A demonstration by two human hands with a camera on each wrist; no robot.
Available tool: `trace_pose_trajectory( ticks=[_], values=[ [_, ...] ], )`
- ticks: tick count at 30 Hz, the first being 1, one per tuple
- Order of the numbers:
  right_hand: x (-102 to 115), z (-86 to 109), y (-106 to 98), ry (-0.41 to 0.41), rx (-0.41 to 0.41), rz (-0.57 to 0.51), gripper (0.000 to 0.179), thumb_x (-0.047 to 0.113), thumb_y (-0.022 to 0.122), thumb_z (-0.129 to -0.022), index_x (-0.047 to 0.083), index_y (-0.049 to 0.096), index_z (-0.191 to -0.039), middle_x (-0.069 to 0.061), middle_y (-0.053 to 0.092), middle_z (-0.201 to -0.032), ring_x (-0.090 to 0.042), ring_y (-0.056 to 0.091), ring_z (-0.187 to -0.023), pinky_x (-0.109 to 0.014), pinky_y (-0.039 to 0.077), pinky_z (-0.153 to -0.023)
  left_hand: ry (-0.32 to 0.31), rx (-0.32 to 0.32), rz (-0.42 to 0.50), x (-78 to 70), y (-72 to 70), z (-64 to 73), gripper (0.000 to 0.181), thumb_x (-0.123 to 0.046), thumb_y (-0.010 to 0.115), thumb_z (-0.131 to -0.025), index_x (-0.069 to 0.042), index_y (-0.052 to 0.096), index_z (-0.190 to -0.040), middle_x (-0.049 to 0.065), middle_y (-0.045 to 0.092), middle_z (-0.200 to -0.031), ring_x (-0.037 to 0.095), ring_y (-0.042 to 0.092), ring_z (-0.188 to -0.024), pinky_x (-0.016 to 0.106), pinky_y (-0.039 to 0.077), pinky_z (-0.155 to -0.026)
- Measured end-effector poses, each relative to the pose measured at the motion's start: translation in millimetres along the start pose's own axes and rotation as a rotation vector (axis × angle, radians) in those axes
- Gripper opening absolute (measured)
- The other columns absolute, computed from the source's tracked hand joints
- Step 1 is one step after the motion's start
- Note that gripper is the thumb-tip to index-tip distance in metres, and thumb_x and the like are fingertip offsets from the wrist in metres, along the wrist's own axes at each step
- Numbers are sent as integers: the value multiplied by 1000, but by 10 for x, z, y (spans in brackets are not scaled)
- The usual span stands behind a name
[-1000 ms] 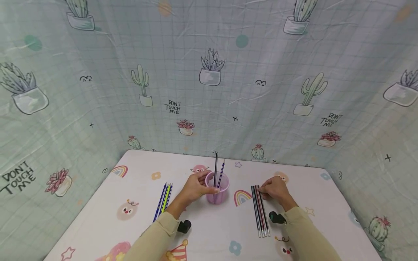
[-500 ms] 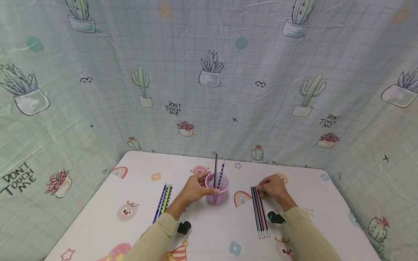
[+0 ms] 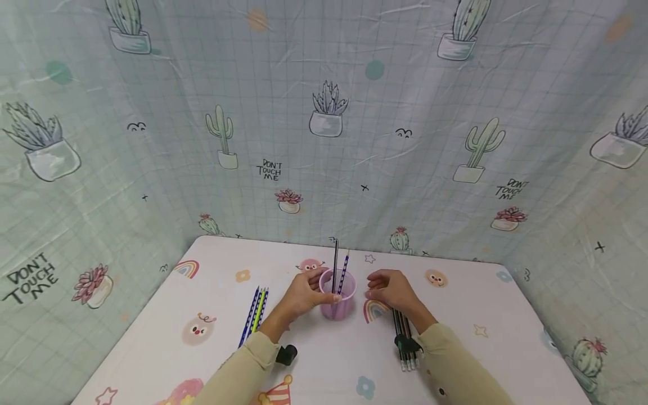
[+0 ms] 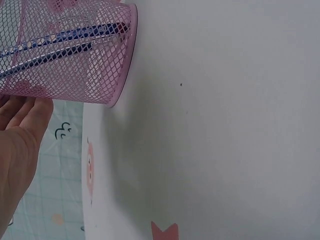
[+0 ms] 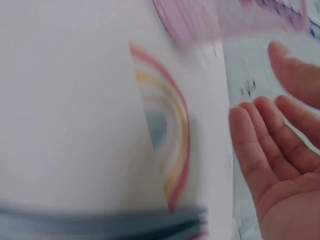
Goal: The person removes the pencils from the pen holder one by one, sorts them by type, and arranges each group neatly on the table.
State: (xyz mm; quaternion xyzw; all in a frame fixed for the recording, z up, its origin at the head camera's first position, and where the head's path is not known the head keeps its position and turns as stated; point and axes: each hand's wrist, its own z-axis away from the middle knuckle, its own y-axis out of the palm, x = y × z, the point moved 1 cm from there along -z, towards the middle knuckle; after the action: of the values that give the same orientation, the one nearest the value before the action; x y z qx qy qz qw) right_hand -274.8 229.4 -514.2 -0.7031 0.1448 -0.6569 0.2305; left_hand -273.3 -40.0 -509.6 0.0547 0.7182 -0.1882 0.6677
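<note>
My left hand (image 3: 304, 295) holds the pink mesh pencil cup (image 3: 345, 309) by its left side, thumb in front and fingers behind. Inside the upright cup lean a black pencil (image 3: 336, 260) and a blue patterned pencil (image 3: 345, 269). In the left wrist view, the fingers (image 4: 35, 117) lie along the mesh wall. Just right of the cup, my right hand (image 3: 392, 288) is empty, its fingers loosely bent toward it. The right wrist view shows its bare palm (image 5: 295, 205). Under the right wrist lies a row of dark pencils (image 3: 399, 323), partly hidden by the arm.
Left of the left forearm lie several blue patterned pencils and a yellow-green one (image 3: 258, 309). Black wrist cameras (image 3: 287, 355) hang under both wrists. The white printed tabletop (image 3: 329, 360) ends at a patterned cloth backdrop (image 3: 364, 214).
My right hand has left the far ends of the dark pencils and moved left, up to the cup, with nothing in it. The left hand and cup stay put.
</note>
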Motion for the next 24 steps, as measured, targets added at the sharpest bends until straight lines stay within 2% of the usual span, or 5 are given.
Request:
trace_pose_trajectory(
  ticks=[5,9,13,17,24],
  values=[
    [134,29,257,-127,98,-124,69,4,88,-79,-4,57,-140,-22,68,-132,-38,66,-124,-47,58,-106,13,5,1,4,-1,-4,81,-15,92,-79,2,53,-148,20,60,-150,36,59,-138,43,52,-113],
    [215,71,481,-160,87,-198,82,0,89,-74,-1,50,-146,-22,61,-142,-43,57,-136,-52,50,-114,26,4,8,4,0,2,80,-11,91,-79,4,53,-147,23,60,-148,39,60,-137,45,52,-112],
    [196,79,661,-152,30,-190,88,7,95,-69,0,51,-145,-20,63,-141,-39,59,-134,-53,48,-116,18,2,-2,13,7,10,79,-11,91,-78,4,54,-146,23,60,-147,39,60,-136,45,51,-113],
    [173,69,708,-138,-22,-124,87,13,99,-63,2,56,-139,-15,68,-132,-32,64,-123,-51,54,-110,12,40,-40,-6,-18,-6,81,-15,93,-78,4,54,-146,23,61,-146,38,60,-136,44,51,-113],
    [265,40,644,-104,-6,-54,86,14,101,-62,4,57,-135,-11,70,-126,-30,67,-119,-50,56,-106,-36,59,-78,-143,-148,-235,58,-19,89,-83,1,66,-133,18,72,-129,32,69,-123,41,58,-106]
  ],
)
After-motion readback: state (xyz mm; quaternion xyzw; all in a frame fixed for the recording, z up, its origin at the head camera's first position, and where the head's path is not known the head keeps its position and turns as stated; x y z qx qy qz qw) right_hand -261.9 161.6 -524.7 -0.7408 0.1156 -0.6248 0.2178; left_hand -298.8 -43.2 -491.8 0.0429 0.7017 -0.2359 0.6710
